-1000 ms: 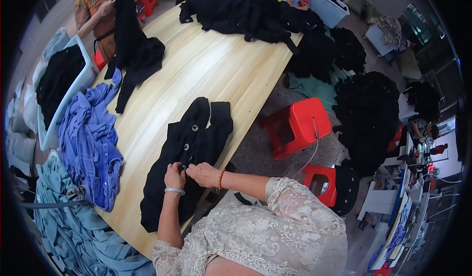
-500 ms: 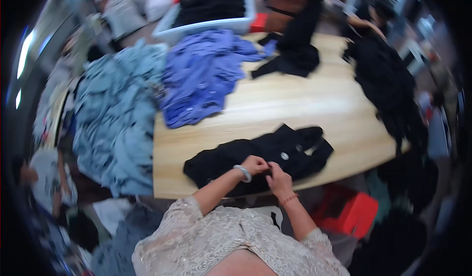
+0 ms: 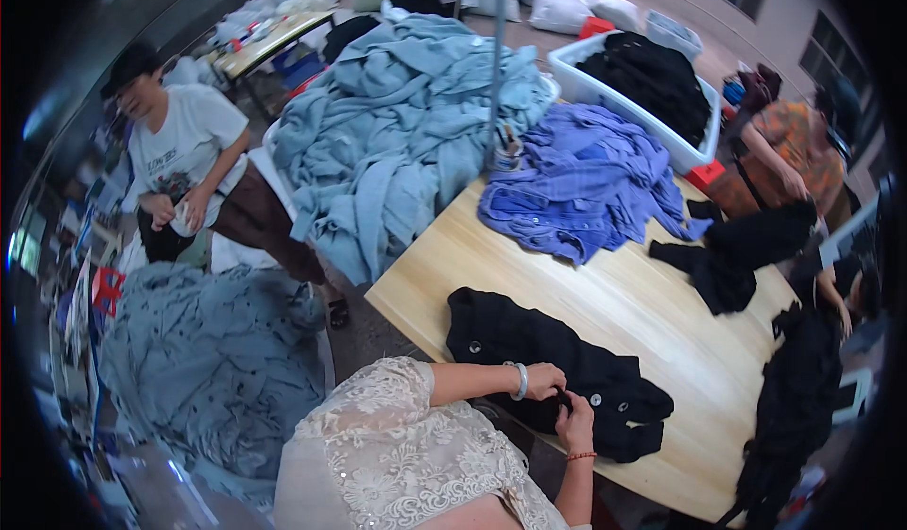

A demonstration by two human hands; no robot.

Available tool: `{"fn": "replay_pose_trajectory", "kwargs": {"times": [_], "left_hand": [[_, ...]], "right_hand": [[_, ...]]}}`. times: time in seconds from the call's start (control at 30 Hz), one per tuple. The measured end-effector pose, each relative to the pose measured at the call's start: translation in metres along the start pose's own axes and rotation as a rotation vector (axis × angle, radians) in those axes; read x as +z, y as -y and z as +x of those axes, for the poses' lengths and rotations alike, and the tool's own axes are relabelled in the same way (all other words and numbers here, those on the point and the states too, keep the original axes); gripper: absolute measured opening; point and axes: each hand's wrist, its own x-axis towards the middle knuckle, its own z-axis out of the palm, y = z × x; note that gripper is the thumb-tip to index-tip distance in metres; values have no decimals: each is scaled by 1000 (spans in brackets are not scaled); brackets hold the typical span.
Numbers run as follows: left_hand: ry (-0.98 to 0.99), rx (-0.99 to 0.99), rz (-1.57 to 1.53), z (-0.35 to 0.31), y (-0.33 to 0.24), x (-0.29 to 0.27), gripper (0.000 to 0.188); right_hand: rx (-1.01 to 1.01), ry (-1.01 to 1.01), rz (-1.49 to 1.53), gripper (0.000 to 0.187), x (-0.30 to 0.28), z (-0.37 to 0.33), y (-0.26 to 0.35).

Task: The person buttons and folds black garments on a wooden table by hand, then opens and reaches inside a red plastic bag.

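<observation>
A black garment (image 3: 510, 332) with light round buttons lies laid out along the near edge of the wooden table (image 3: 567, 284). My left hand (image 3: 545, 382), with a pale bangle at its wrist, is closed on the garment's near edge. Close beside it my right hand (image 3: 574, 424), wearing a thin red bracelet, pinches the same edge. A small dark fold shows between the fingertips of the two hands. What exactly the fingertips hold within that fold is too small to tell.
Beyond the garment lie a blue-purple garment heap (image 3: 586, 185) and a large light-blue pile (image 3: 406, 143). A tub (image 3: 704, 128) holds black clothes. Grey-blue clothing (image 3: 217, 369) lies at left, near a standing person (image 3: 189, 143). Co-workers handle black garments (image 3: 746, 247) at right.
The view has swung to the left, bringing the standing person and the grey-blue heap into clear sight. Both my hands stay together at the black garment's near edge.
</observation>
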Motion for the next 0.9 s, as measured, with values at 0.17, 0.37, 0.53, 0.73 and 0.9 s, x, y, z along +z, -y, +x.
{"fn": "replay_pose_trajectory", "kwargs": {"times": [0.17,0.37,0.53,0.73,0.9], "left_hand": [[-52,-107,20,-6,1,2,20],[-136,-102,-26,-8,12,16,18],[-160,2,-24,-14,19,17,18],[-154,-230,115,-32,-6,-25,23],[-298,42,607,-12,-20,-16,22]], "right_hand": [[6,49,89,28,7,5,-15],[91,77,229,22,2,9,-6],[225,242,340,14,-4,5,-1],[-3,125,-247,21,-34,-2,4],[-38,39,-320,13,-30,-15,-7]]}}
